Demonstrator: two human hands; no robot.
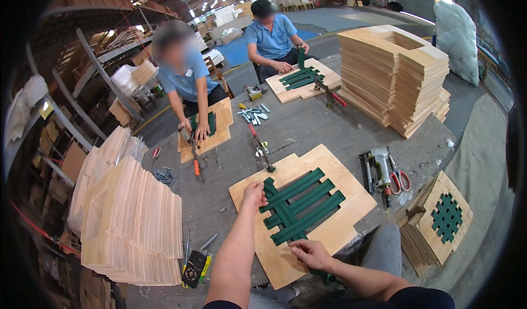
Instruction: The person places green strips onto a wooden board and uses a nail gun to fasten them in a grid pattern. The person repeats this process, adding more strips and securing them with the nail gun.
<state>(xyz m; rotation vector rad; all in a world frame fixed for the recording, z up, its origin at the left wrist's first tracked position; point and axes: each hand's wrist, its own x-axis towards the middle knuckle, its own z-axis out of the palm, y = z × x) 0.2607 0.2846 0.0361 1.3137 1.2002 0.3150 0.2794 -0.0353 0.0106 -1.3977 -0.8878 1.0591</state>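
A notched wooden panel (359, 202) lies on the table before me. Several dark green webbing straps (315, 200) cross its cut-out, and one lengthwise strap (284, 214) runs across them. My left hand (254, 194) is closed on the lengthwise strap's far end, at the cut-out's upper left edge. Lower down, the thumb and fingers of my right hand (310, 253) pinch that strap by the near edge of the opening. A loose green tail (328, 277) hangs below my right wrist, over the panel's near side.
A staple gun (380, 169) and red-handled scissors (400, 181) lie right of the panel. Stacked frames stand left (134, 215) and far right (392, 78); a woven panel (453, 215) tops a lower stack. A tape measure (193, 268) sits near left. Two co-workers handle similar panels opposite.
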